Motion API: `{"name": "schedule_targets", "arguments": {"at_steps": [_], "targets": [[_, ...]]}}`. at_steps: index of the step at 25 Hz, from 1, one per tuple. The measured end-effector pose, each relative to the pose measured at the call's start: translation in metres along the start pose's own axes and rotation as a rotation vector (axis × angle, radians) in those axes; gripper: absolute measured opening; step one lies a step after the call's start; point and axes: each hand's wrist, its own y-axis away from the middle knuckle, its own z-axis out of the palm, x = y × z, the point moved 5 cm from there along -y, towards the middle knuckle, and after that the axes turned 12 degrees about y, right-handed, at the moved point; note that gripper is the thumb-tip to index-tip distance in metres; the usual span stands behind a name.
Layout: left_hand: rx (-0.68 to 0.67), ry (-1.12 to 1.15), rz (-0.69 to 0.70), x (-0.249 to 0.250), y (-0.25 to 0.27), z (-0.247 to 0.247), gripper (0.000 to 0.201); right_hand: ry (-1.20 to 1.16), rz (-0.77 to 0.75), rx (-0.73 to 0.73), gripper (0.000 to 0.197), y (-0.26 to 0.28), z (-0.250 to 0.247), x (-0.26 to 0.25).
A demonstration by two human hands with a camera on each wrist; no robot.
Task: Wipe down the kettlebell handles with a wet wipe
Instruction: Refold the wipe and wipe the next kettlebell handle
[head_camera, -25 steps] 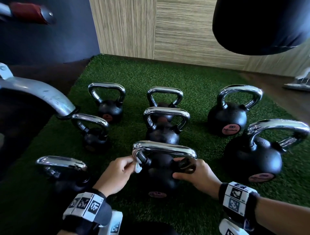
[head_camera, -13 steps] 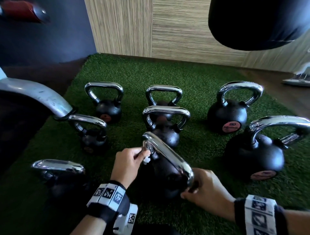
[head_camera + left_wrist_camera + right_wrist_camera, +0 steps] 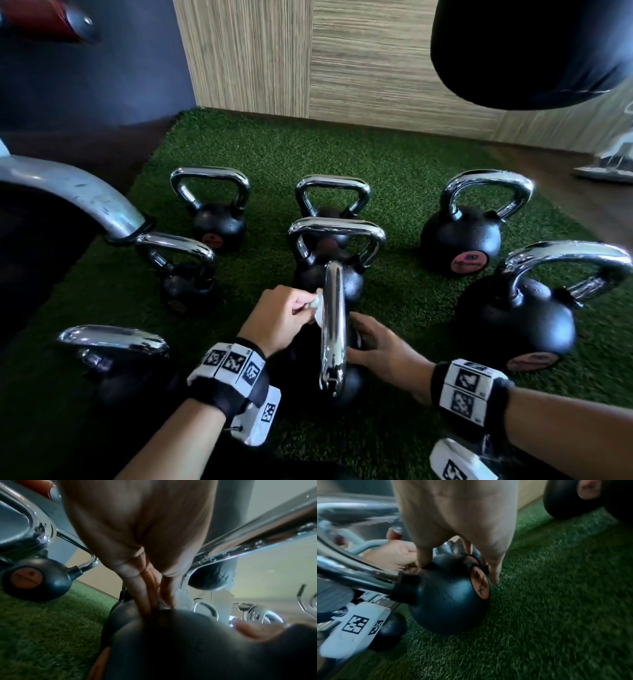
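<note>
The nearest middle kettlebell (image 3: 346,387) stands on the turf with its chrome handle (image 3: 333,325) turned end-on toward me. My left hand (image 3: 305,308) pinches a small white wet wipe (image 3: 318,308) against the left side of that handle near its far end. In the left wrist view the wipe (image 3: 182,597) shows just past the fingertips (image 3: 164,596), under the handle (image 3: 248,534). My right hand (image 3: 370,346) cups the right side of the black body. In the right wrist view its thumb and fingers (image 3: 494,573) straddle the ball (image 3: 450,595).
Several other chrome-handled kettlebells stand around on the green turf mat (image 3: 394,164), the largest at the right (image 3: 513,325) and one at the near left (image 3: 113,342). A grey machine leg (image 3: 78,198) comes in from the left. A black punching bag (image 3: 531,51) hangs at upper right.
The kettlebell has turned about a quarter turn, so its handle now points toward me. My right hand shifted from the handle's right end to the body. My left hand kept the wipe at the handle.
</note>
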Motion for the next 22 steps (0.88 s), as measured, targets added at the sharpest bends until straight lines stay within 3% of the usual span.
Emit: {"name": "schedule_targets", "arguments": {"at_steps": [1, 3, 6, 9, 12, 14, 18, 22], "targets": [[0.023, -0.024, -0.004, 0.003, -0.002, 0.0, 0.022, -0.125, 0.013, -0.057, 0.124, -0.005, 0.011, 0.004], [-0.006, -0.039, -0.035, 0.012, -0.01, -0.005, 0.016, -0.249, 0.017, -0.117, 0.12, -0.007, 0.017, 0.002], [0.049, -0.005, -0.036, 0.033, -0.017, -0.021, 0.02, -0.286, -0.026, -0.144, 0.106, -0.007, 0.014, 0.0], [0.12, 0.076, -0.021, 0.027, -0.021, -0.023, 0.02, -0.265, -0.038, -0.107, 0.118, -0.01, 0.015, 0.004], [0.023, 0.406, -0.193, 0.014, -0.028, -0.017, 0.016, -0.263, -0.054, -0.096, 0.12, -0.011, 0.016, 0.006], [-0.006, 0.622, -0.212, 0.023, -0.027, -0.025, 0.022, -0.268, -0.057, -0.094, 0.12, -0.012, 0.017, 0.008], [0.051, 0.604, -0.073, 0.046, -0.012, -0.035, 0.025, -0.302, -0.043, -0.09, 0.123, -0.01, 0.017, 0.008], [0.162, 0.737, -0.219, 0.046, -0.01, -0.031, 0.016, -0.312, -0.043, -0.107, 0.122, -0.009, 0.016, 0.006]]}}
